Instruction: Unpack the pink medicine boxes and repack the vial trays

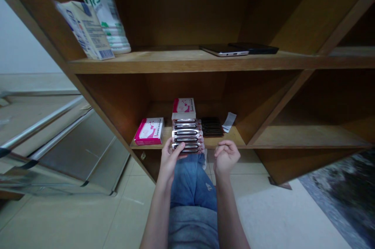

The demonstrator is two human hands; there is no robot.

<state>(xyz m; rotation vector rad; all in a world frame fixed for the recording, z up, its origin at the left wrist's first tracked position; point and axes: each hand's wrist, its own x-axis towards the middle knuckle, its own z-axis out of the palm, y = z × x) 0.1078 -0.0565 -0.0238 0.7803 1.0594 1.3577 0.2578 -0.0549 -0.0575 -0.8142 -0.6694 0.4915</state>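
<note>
My left hand (170, 155) grips the lower left corner of a clear blister tray of dark brown vials (188, 133), thumb on top. Several slim vials lie in rows across the tray, tilted toward me at the shelf's front edge. To its right, my right hand (226, 156) is raised with its fingers curled in, apart from the tray; nothing shows in it. Just behind the tray stands a pink and white box (184, 107). Another pink and white box (149, 131) lies on the shelf to the left. More dark vials (212, 127) rest on the shelf at the right.
A folded white paper slip (229, 121) lies near the compartment's right wall. On the shelf board above are a phone (224, 49), a dark flat item (258, 48), a carton (88, 32) and a white and green bottle (107, 14). A metal-framed case (73, 147) stands left.
</note>
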